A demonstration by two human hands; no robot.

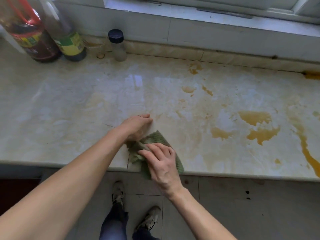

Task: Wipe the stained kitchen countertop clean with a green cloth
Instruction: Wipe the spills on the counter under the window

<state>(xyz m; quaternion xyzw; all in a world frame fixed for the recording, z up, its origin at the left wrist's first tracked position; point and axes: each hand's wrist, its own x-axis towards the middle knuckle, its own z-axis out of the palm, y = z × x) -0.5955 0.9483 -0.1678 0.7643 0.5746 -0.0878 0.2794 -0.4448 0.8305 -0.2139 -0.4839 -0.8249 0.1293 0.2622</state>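
A crumpled green cloth lies at the front edge of the pale marble countertop, partly hanging over it. My right hand rests on top of the cloth with fingers spread and slightly bent. My left hand sits just behind the cloth, fingers together on the counter, its heel touching the cloth's far corner. Yellow-brown stains cover the counter's right half, with a long streak running to the front right.
At the back left stand a dark sauce bottle with a red handle, a bottle with a yellow-green label and a small clear jar with a dark lid. A window sill runs behind. My feet stand on grey floor tiles.
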